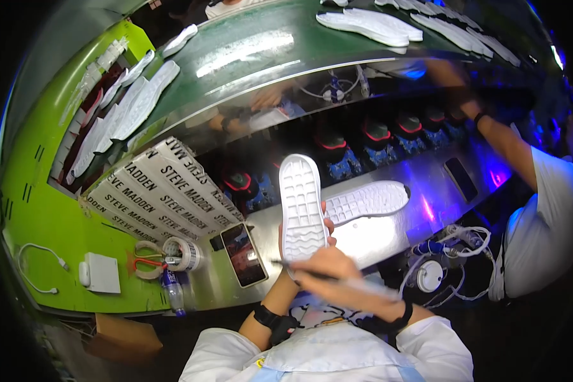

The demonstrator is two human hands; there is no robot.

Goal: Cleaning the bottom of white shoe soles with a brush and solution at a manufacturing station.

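Observation:
A white shoe sole [301,200] is held up in front of me, its gridded, wavy-patterned face toward me. My left hand [328,226] is wrapped round it from behind, with fingertips showing along its right edge. My right hand [337,272] is closed round a slim stick-like tool [312,271], blurred by motion. The tool's dark tip lies near the sole's lower left edge; contact cannot be made out. Just right of my left hand, a second white sole [372,200] lies flat on the metal worktop [382,240].
A phone [243,254], tape rolls [183,252], a bottle [172,291] and a lettered box [165,184] stand left. A green conveyor [242,63] carries white soles beyond. Another phone [460,179], cables and a co-worker's arm [506,143] are right. Dark shoes [377,132] line the shelf underneath.

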